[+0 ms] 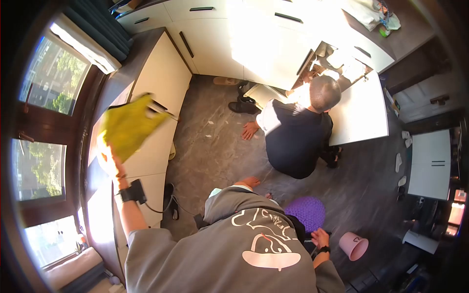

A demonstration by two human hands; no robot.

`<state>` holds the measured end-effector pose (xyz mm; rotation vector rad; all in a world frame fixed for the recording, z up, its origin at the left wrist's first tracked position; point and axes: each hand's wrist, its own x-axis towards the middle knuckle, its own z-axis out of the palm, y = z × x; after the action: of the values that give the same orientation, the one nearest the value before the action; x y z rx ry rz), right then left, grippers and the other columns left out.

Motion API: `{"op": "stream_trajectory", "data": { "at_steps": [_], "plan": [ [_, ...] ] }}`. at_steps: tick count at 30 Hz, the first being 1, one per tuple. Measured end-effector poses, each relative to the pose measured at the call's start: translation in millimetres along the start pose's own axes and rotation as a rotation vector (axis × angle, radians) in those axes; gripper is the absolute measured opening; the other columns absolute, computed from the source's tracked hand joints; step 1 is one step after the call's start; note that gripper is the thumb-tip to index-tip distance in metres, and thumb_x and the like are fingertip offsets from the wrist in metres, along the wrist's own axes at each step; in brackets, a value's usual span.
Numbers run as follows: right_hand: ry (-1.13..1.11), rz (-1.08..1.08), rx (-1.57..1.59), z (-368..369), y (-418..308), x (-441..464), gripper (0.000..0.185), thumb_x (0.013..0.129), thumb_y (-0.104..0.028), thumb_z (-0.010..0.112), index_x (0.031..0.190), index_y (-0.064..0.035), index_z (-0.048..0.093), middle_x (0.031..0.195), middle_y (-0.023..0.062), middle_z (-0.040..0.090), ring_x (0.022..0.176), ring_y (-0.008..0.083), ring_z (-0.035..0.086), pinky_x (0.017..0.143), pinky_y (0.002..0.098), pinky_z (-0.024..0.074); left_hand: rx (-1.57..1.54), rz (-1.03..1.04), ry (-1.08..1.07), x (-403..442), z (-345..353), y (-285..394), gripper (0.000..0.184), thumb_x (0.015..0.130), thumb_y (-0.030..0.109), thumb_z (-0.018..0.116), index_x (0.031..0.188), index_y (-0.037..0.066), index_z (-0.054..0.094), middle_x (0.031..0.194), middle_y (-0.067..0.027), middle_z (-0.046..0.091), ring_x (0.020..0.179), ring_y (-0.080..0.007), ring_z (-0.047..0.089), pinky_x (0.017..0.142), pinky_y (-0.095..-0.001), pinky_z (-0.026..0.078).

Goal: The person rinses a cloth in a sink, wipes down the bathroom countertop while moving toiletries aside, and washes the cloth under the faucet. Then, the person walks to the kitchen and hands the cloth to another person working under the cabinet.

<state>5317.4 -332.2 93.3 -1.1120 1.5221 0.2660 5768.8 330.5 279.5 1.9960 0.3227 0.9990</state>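
Note:
My left hand is raised at the left, closed on the lower edge of a yellow-green cloth or bag with dark trim, blurred in part. The piece hangs spread out in front of a white cabinet side. A black band with a dark box on a cable sits on my left wrist. My right hand, with a black wristband, is low at the right, beside a round purple knobbly object. Its fingers are curled by a small dark object that I cannot make out.
Ahead, a person in a dark top crouches at an open cabinet, one hand on the floor. A white panel juts out beside them. Black shoes and a pink bin stand on the grey floor. Windows line the left.

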Motion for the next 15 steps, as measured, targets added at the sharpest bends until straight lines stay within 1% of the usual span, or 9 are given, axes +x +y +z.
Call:
{"op": "stream_trajectory", "data": {
  "at_steps": [1,2,3,5,7,9,11,13,15],
  "plan": [
    [-0.031,-0.023,-0.046,4.7,-6.0,6.8,0.031,0.08,-0.023,0.049,0.107,-0.0097,0.046,0.091,0.0067,0.054,0.08,0.0178,0.055,0.062,0.0338,0.0421,-0.004,0.046,0.165,15.5,-14.3,-14.8,0.016,0.076,0.021,0.054,0.083,0.007,0.054,0.079,-0.0022,0.053,0.075,-0.0109,0.049,0.064,-0.0237,0.04],
    [-0.063,-0.046,-0.091,10.9,-11.9,10.2,0.038,0.082,-0.023,0.047,0.116,-0.0089,0.041,0.098,0.0093,0.053,0.084,0.0197,0.055,0.063,0.0353,0.0434,0.024,0.066,0.274,24.7,-25.4,-28.5,0.016,0.076,0.022,0.054,0.083,0.008,0.054,0.079,-0.0022,0.053,0.076,-0.0111,0.05,0.064,-0.024,0.04],
    [-0.062,-0.043,-0.081,17.6,-17.9,9.4,0.038,0.082,-0.023,0.047,0.116,-0.0089,0.041,0.098,0.0093,0.053,0.084,0.0197,0.055,0.063,0.0353,0.0434,0.08,0.057,0.327,24.7,-38.6,-46.5,0.016,0.076,0.022,0.054,0.083,0.008,0.055,0.079,-0.0023,0.054,0.076,-0.0113,0.05,0.064,-0.0242,0.04],
    [-0.093,-0.033,-0.142,27.1,-25.5,1.4,0.042,0.081,-0.023,0.047,0.119,-0.0069,0.038,0.103,0.0099,0.052,0.088,0.0204,0.054,0.068,0.0358,0.0431,0.227,0.007,0.398,13.8,-62.2,-85.9,0.016,0.076,0.023,0.053,0.084,0.009,0.055,0.08,-0.0023,0.054,0.077,-0.0116,0.05,0.064,-0.0247,0.041],
    [-0.092,-0.023,-0.179,28.9,-26.6,-3.9,0.041,0.081,-0.022,0.047,0.118,-0.0064,0.038,0.104,0.01,0.052,0.087,0.0203,0.055,0.07,0.0356,0.0425,0.464,-0.1,0.387,-15.0,-85.2,-131.0,0.016,0.076,0.023,0.053,0.085,0.01,0.056,0.081,-0.0024,0.055,0.078,-0.0119,0.051,0.064,-0.0252,0.041],
    [-0.095,-0.031,-0.23,20.5,-20.8,-3.8,0.042,0.081,-0.022,0.047,0.119,-0.0063,0.038,0.104,0.0099,0.052,0.087,0.0199,0.055,0.071,0.0359,0.0423,0.781,-0.256,0.309,-54.0,-111.8,-180.8,0.016,0.076,0.024,0.053,0.085,0.011,0.056,0.082,-0.0025,0.055,0.079,-0.0123,0.051,0.064,-0.0258,0.042],
    [-0.078,-0.036,-0.197,6.9,-14.7,-3.2,0.041,0.081,-0.022,0.048,0.118,-0.0066,0.039,0.101,0.0088,0.053,0.085,0.0193,0.055,0.069,0.0362,0.0426,1.145,-0.427,0.125,-93.6,-135.3,-220.0,0.016,0.076,0.024,0.052,0.086,0.012,0.056,0.083,-0.0025,0.056,0.08,-0.0126,0.052,0.065,-0.0263,0.042],
    [-0.051,-0.021,-0.159,-10.2,-3.0,1.1,0.039,0.081,-0.021,0.047,0.117,-0.0069,0.04,0.098,0.0075,0.054,0.083,0.0186,0.056,0.066,0.0365,0.0429,1.474,-0.517,-0.154,-132.5,-151.7,-246.1,0.017,0.076,0.025,0.052,0.087,0.012,0.057,0.083,-0.0026,0.056,0.081,-0.0129,0.053,0.065,-0.0268,0.042],
    [-0.04,-0.016,-0.131,-27.4,8.2,5.5,0.038,0.081,-0.02,0.047,0.116,-0.007,0.041,0.097,0.007,0.054,0.082,0.018,0.056,0.065,0.0357,0.043,1.675,-0.487,-0.48,-174.6,-168.1,-279.6,0.017,0.077,0.025,0.052,0.087,0.013,0.057,0.084,-0.0027,0.057,0.082,-0.0133,0.053,0.065,-0.0273,0.043]
  ]
}}
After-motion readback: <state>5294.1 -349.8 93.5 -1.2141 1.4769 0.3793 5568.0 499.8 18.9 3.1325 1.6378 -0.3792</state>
